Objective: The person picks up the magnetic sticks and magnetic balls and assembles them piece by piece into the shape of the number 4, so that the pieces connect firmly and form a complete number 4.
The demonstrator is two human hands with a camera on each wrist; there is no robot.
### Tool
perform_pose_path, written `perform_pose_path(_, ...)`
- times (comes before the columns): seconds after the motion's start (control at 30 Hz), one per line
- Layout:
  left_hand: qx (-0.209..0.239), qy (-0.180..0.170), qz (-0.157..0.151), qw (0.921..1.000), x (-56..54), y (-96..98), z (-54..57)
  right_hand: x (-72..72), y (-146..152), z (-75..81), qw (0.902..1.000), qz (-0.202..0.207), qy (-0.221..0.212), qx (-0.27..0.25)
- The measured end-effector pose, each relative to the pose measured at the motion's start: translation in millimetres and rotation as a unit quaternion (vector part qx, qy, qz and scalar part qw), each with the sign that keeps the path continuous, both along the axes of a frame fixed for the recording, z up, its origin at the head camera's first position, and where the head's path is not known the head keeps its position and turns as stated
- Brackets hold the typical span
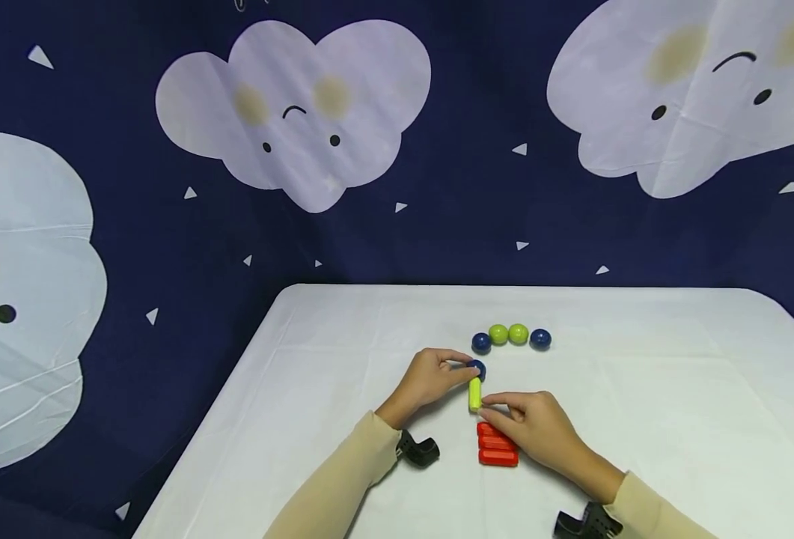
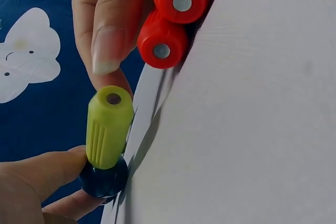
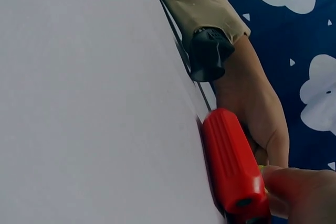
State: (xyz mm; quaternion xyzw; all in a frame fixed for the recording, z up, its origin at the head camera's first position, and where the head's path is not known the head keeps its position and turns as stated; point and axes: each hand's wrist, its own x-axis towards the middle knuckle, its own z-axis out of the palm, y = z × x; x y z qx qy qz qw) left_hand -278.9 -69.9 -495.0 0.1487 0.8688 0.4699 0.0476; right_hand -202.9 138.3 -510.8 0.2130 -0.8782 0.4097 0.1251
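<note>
My left hand pinches a dark blue ball between thumb and fingers. A yellow-green ribbed rod joins end to end with that ball; in the left wrist view the rod's near end shows a grey metal disc. My right hand is at this near end, index finger and thumb apart, the thumb tip just off the rod in the left wrist view. Beneath the right hand, three red ribbed rods lie side by side, partly covered by it.
Farther back on the white table is a row of balls: a blue ball, two green balls and another blue ball. A dark blue cloth with clouds hangs behind the table. Black wrist devices sit at both sleeves.
</note>
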Motion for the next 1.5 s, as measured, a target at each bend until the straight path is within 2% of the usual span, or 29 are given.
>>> perform_pose_path(0.13, -0.005, 0.004, -0.002, 1.0, -1.8, 1.4, 1.7, -1.4, 3, 0.8, 0.9999, 0.006, 0.005, -0.012)
perform_pose_path(0.3, -0.004, -0.001, -0.003, 1.0, -2.9, 2.0, 1.7, -4.8, 12, 0.6, 0.9993, 0.002, -0.011, -0.034)
perform_pose_path(0.53, 0.003, -0.006, -0.007, 1.0, -3.4, 1.9, 0.1, -22.0, 40, 0.3, 0.9938, -0.081, -0.033, -0.068)
perform_pose_path(0.97, 0.006, 0.005, -0.009, 0.9999, -5.3, 0.5, -4.5, -56.4, 75, 0.8, 0.9832, -0.171, 0.012, -0.062)
perform_pose_path(1.2, -0.002, 0.014, -0.016, 0.9998, -8.2, 1.3, -3.9, -70.6, 87, 2.5, 0.9831, -0.179, 0.013, -0.035)
perform_pose_path(1.5, 0.006, 0.01, -0.017, 0.9998, -9.8, -0.9, -4.1, -80.6, 84, 3.4, 0.9844, -0.176, 0.004, 0.001)
